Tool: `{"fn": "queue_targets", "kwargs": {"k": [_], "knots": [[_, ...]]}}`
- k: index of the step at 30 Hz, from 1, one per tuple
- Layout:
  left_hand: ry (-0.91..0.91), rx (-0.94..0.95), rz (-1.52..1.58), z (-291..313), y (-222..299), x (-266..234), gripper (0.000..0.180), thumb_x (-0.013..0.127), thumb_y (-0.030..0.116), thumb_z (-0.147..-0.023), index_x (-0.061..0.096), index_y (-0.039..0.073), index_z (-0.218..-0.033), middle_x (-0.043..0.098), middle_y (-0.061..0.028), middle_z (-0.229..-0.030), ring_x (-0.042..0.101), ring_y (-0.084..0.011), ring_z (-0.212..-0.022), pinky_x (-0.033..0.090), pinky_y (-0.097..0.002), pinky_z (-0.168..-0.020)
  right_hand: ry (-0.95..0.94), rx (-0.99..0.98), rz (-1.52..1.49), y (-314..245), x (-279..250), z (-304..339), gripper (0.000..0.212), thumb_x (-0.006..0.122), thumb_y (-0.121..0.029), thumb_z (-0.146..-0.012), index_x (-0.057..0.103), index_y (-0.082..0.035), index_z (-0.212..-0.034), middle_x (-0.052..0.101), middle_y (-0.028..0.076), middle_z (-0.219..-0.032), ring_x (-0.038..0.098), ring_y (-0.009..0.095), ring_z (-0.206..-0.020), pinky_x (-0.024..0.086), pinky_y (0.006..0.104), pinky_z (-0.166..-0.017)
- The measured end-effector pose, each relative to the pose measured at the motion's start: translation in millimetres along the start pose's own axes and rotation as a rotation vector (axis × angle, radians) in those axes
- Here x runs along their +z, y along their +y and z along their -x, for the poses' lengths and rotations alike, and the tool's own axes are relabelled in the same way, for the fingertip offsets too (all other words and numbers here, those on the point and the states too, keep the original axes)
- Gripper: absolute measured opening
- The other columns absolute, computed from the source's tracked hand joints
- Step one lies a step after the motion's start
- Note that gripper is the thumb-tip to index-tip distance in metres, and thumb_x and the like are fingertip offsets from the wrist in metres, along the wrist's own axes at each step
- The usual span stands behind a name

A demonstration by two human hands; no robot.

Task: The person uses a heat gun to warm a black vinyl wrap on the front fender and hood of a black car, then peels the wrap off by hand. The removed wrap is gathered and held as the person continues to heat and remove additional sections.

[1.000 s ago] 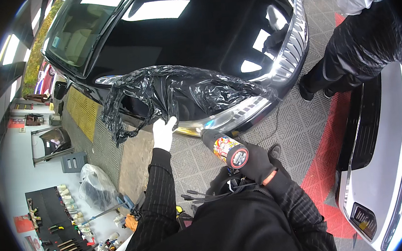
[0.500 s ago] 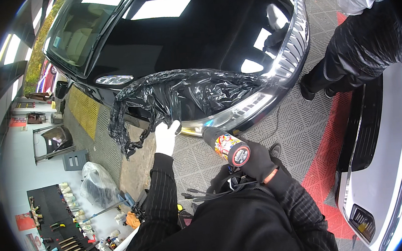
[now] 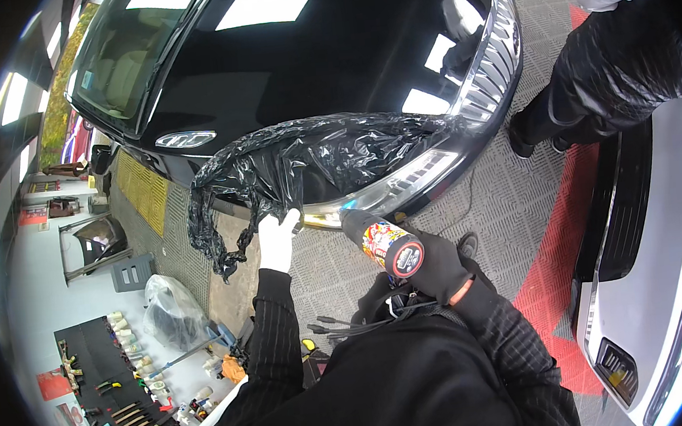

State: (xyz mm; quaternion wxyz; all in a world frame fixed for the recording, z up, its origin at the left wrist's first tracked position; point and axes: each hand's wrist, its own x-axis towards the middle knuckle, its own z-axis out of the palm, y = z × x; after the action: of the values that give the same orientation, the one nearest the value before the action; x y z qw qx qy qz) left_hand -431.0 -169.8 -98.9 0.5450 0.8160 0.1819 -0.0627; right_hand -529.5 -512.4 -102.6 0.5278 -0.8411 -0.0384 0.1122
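Observation:
Crumpled black glossy film is draped over the front corner of a black car, above and around its headlight. My left hand, in a white glove, pinches the lower edge of the film at the headlight's outer end. In a black glove, my right hand grips a heat gun, a dark cylinder with a colourful sticker. Its nozzle points at the outer part of the headlight, where a small blue glow shows. The handle is mostly hidden by my hand.
The black car's hood spreads ahead. A person in dark clothes stands at the right, by a white car bumper. Black cables hang at my waist. Tools lie on a dark mat at the lower left, near a plastic-wrapped object.
The view has shifted slightly. My left hand keeps its pinch on the film, and the heat gun stays aimed at the headlight. The loose film end at the left hangs a little differently.

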Motion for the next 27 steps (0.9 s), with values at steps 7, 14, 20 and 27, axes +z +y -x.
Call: {"fn": "queue_targets", "kwargs": {"k": [7, 14, 20, 27], "knots": [[0.046, 0.019, 0.092, -4.8, -0.6, 13.9, 0.021, 0.082, 0.015, -0.098, 0.07, 0.003, -0.11, 0.068, 0.0001, -0.101, 0.062, -0.0108, -0.09, 0.052, -0.0301, -0.08, -0.002, -0.002, -0.02, -4.3, -9.6, -4.0, 0.055, 0.086, -0.04, -0.087, 0.07, -0.011, -0.131, 0.077, 0.021, -0.1, 0.075, 0.043, -0.093, 0.061, 0.0521, -0.079], [0.214, 0.189, 0.078, -21.3, -24.5, 33.6, 0.035, 0.072, -0.001, -0.09, 0.061, -0.004, -0.122, 0.065, -0.0076, -0.113, 0.061, -0.0182, -0.102, 0.054, -0.0334, -0.091, -0.058, 0.028, 0.025, -3.9, -3.6, 1.5, 0.061, 0.087, -0.044, -0.086, 0.068, -0.011, -0.134, 0.078, 0.02, -0.102, 0.076, 0.042, -0.095, 0.061, 0.0513, -0.079], [0.307, 0.201, 0.2, -40.5, -45.6, 36.9, 0.028, 0.068, -0.003, -0.087, 0.058, -0.006, -0.112, 0.058, -0.006, -0.106, 0.056, -0.0167, -0.093, 0.054, -0.0339, -0.082, -0.08, 0.024, 0.022, -7.4, 0.8, 10.1, 0.065, 0.088, -0.045, -0.084, 0.067, -0.012, -0.136, 0.079, 0.019, -0.103, 0.076, 0.042, -0.097, 0.061, 0.0511, -0.08], [0.202, 0.133, 0.105, -30.2, -32.6, 29.7, 0.025, 0.066, -0.001, -0.086, 0.056, -0.005, -0.109, 0.056, -0.0051, -0.102, 0.054, -0.0159, -0.092, 0.052, -0.0316, -0.082, -0.028, 0.031, 0.013, -15.4, -0.4, 8.3, 0.071, 0.09, -0.046, -0.082, 0.065, -0.013, -0.14, 0.079, 0.019, -0.104, 0.077, 0.041, -0.095, 0.062, 0.0509, -0.079]]}}
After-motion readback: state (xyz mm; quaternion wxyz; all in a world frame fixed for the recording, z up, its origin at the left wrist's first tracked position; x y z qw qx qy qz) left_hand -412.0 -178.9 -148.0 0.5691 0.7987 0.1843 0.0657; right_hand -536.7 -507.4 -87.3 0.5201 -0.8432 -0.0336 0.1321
